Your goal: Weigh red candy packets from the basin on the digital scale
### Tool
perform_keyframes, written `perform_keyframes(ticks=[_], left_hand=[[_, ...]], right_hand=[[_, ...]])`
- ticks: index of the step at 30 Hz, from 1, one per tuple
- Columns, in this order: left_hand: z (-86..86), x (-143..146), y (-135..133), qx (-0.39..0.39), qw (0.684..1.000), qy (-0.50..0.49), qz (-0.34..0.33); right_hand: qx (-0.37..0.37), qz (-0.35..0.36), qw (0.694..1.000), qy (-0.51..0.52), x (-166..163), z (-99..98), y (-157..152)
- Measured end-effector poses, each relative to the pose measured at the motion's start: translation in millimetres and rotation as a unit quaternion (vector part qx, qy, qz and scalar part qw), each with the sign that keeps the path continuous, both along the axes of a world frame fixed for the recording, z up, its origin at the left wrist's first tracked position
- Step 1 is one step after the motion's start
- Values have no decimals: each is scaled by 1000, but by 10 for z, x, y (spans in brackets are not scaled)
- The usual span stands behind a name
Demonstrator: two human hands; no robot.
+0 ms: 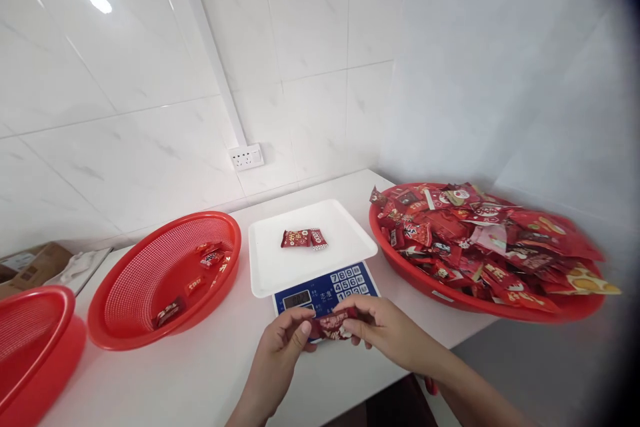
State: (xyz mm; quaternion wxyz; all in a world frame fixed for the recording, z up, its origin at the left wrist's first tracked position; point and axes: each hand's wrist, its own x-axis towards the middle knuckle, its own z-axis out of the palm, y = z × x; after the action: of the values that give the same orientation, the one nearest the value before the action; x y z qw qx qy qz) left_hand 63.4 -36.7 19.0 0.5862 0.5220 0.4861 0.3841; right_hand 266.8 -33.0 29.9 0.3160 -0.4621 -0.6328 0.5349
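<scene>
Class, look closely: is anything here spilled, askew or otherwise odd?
The right-hand basket stands out: its packets heap above the rim, and a yellow-marked packet juts past its right side, so it might slip off. Nothing else looks odd.

The held packet [331,327] is dark red with pale lettering, the tray [280,273] white, the panel [324,284] blue with white keys [349,274]. Baskets [150,260] are bright red, the worktop [205,373] white, wall tiles [310,27] grey-veined white.

L hand [281,347], R hand [389,332] hold red pkt [333,326] — at scale [326,285]; tray [275,270] w/ 2 pkts [296,239].
</scene>
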Motion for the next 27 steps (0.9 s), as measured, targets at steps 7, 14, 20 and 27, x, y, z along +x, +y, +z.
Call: perform_keyframes(ticks=[7, 14, 20, 27], left_hand=[[466, -267, 378, -19, 996, 63, 56], [1166, -422, 383, -100, 989, 88, 70], [1141, -356, 292, -179, 980, 75, 38], [868, -85, 142, -226, 974, 7, -3]], right_hand=[[-24, -200, 979, 14, 224, 179, 485], [-143, -269, 952, 34, 198, 529, 636], [-241, -206, 943, 104, 12, 660, 402], [-269, -41, 959, 82, -304, 627, 55]])
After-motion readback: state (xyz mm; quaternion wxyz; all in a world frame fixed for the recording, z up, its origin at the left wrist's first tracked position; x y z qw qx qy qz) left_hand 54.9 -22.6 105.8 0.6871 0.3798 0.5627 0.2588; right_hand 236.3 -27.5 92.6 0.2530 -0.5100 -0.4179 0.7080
